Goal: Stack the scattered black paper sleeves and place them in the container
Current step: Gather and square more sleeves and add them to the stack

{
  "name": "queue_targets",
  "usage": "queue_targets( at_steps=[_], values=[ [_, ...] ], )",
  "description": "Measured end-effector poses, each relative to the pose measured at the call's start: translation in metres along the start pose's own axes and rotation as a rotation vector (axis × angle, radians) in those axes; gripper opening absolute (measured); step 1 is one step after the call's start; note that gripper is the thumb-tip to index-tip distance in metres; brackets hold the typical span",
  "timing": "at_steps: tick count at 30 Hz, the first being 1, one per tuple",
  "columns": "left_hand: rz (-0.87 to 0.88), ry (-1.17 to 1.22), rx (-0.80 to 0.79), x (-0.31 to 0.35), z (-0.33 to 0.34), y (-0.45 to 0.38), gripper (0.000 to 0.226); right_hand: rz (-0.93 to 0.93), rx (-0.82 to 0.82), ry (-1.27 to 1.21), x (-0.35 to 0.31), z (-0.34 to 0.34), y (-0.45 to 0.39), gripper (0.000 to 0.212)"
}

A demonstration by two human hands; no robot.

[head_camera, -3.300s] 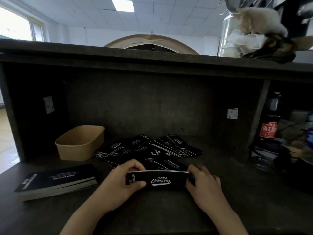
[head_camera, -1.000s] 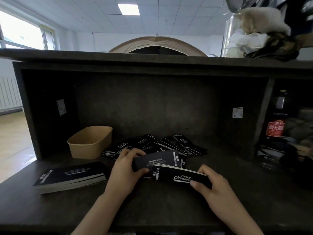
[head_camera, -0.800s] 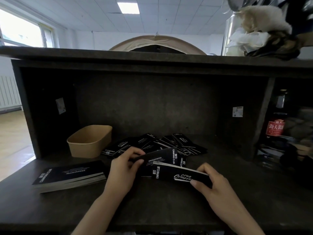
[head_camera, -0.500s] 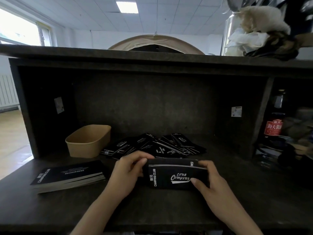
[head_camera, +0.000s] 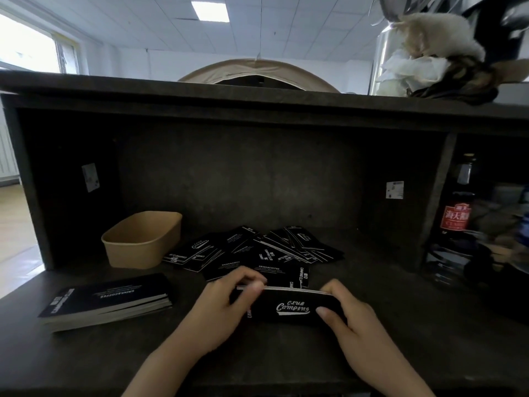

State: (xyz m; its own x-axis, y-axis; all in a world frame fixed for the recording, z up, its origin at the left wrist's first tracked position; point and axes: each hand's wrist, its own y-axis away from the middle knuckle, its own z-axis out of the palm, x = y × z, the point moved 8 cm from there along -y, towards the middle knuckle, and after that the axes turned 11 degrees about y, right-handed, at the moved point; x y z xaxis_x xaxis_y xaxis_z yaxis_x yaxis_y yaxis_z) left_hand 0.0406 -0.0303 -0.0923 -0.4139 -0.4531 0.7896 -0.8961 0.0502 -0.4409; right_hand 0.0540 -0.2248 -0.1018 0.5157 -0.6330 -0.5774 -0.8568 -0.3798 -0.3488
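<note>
a: worktop [head_camera: 429, 325] — dark, matte, set under a deep shelf recess with a dark back wall. top ledge above carries crumpled white and dark cloth [head_camera: 429, 64].

b: next in size?

a: finished stack of sleeves [head_camera: 106, 300], lying flat at the near left, edges squared, white print on top. behind it, the tan paper container [head_camera: 143, 245], upright, nothing visible inside from this angle. just right of the container, the loose pile of black sleeves [head_camera: 257, 250], fanned and overlapping, reaching to mid-recess.

b: far right?

a: dark bottle [head_camera: 458, 213] with a red label, in the side compartment. rest there is blurred.

b: hands?

a: both on a small bundle of sleeves [head_camera: 292, 306] held on edge, just in front of the pile, "club camping" facing the camera. left hand [head_camera: 220, 308] curls round the bundle's left end, fingers over the top edge. right hand [head_camera: 352, 319] grips the right end, thumb on the front face, fingers behind.

b: bundle touching the worktop?

a: cannot tell; lower edge is hidden in shadow.
</note>
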Motion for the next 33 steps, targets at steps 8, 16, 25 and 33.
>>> queue_targets(
  at_steps=[8, 16, 25, 33],
  values=[
    [-0.298, -0.569, 0.165, -0.049, -0.016, -0.005, 0.052, 0.120, 0.061, -0.074, 0.017, -0.008, 0.003, 0.022],
    [-0.231, -0.397, 0.136, -0.043, -0.018, -0.008, 0.053, 0.089, 0.075, -0.085, 0.012, -0.010, 0.003, 0.021],
    [-0.070, 0.184, 0.060, -0.016, -0.011, -0.003, 0.048, 0.136, 0.079, -0.065, 0.020, -0.005, -0.002, 0.030],
    [0.007, 0.157, -0.271, 0.009, 0.023, 0.008, 0.023, -0.057, 0.019, 0.112, 0.006, 0.004, -0.002, 0.037]
  ],
)
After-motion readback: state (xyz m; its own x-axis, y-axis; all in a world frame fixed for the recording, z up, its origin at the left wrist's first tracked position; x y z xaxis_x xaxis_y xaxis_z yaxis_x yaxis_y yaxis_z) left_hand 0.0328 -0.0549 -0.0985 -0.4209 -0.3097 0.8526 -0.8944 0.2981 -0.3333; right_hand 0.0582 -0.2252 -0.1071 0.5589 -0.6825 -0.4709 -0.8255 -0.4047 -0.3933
